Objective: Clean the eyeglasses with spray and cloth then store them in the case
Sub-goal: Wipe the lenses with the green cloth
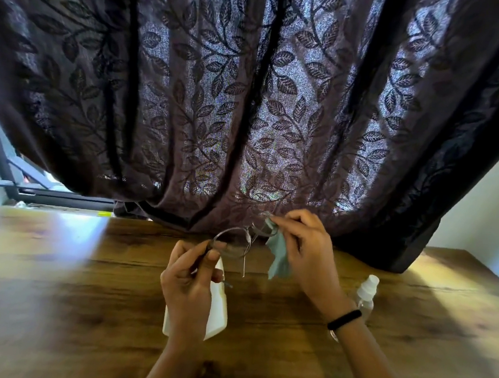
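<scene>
Nearest, just under the left grip [189, 281], the white case [219, 302] lies on the wooden bench [48, 275], partly hidden by that hand and, by the look of it, not yet in use. The left grip is closed in a pinch, thumb and curled fingers clamped on the outer corner of the eyeglasses [233, 240], and holds them clear above the bench. Just beyond it and to its right, the right grip [306, 250] pinches the pale grey-green cloth [279, 255] around the far lens, the loose end of the cloth hanging below. The step in hand seems to be wiping that lens. To do it well, the left grip should hold firm at the frame's corner rather than on glass, while the right rubs lightly on both faces at once without twisting the thin bridge — then the ends swap for the other lens. The eyeglasses look slight: a thin metal-looking rim, clear rounded lenses, arms unfolded, one hanging down between the two grips. Whether the lenses are wet I cannot tell. Just outside the right wrist stands the small clear spray bottle [366, 293] — near enough to reach. Beyond both grips hangs a dark leaf-patterned curtain [251, 96].
</scene>
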The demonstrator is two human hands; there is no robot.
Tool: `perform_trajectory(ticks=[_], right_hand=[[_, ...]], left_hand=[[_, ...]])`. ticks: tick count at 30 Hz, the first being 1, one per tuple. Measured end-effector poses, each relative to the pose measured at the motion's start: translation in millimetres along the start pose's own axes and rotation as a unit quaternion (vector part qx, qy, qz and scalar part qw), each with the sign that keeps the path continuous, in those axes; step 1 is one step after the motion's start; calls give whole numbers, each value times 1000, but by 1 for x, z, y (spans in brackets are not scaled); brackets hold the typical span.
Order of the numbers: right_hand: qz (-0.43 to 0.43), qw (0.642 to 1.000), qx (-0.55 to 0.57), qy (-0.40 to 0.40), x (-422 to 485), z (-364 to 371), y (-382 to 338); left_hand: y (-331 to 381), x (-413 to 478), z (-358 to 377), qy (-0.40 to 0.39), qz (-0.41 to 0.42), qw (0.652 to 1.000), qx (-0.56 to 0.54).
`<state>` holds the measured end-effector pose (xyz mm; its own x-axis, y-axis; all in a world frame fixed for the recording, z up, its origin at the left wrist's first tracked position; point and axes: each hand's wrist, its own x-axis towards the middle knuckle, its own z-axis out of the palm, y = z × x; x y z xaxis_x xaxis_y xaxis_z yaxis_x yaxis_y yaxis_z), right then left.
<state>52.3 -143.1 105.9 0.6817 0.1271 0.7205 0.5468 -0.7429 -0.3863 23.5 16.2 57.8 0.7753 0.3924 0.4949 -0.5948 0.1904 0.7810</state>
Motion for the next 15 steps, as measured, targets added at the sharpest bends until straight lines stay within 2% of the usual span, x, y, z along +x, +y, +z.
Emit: perform_trajectory(ticks=[5, 12, 15], right_hand=[[37, 999, 18, -1, 14, -3, 0], [-41, 999, 6, -16, 0, 9, -21], [-45, 999, -2, -10, -9, 10, -21]], left_hand=[[0, -2, 3, -20, 0, 1000, -6], [-3, 1, -1, 16, 8, 1000, 2], [-4, 3, -2, 26, 6, 1000, 6]])
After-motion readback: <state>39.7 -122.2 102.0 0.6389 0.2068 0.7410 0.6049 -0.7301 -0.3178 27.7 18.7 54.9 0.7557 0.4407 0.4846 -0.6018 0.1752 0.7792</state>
